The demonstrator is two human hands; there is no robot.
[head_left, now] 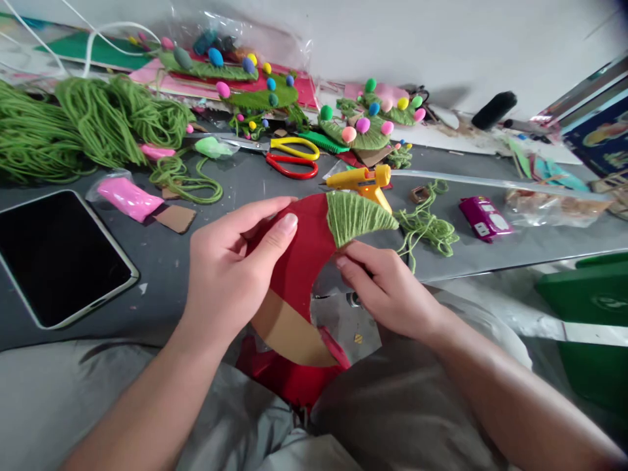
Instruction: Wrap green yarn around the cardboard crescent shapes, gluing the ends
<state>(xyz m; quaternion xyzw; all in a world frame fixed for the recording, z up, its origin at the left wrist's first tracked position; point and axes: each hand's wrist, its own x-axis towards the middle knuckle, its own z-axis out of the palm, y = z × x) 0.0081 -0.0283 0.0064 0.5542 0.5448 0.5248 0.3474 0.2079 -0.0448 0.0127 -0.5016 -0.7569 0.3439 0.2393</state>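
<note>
A cardboard ring [301, 261], red on its upper part and bare brown lower down, is held over my lap at the table's edge. Green yarn [358, 216] is wound round its top right section. My left hand [235, 275] grips the ring's left side, thumb pressed on the red face. My right hand [387, 288] pinches the ring's inner edge just below the wound yarn. A loose tangle of the same green yarn [429, 226] lies on the table to the right.
A yellow glue gun [363, 182] lies just behind the ring, scissors [289, 157] further back. A tablet [53, 255] sits at left, big green yarn bundles [88, 124] behind it. Finished yarn wreaths with coloured pompoms [363, 121] crowd the back.
</note>
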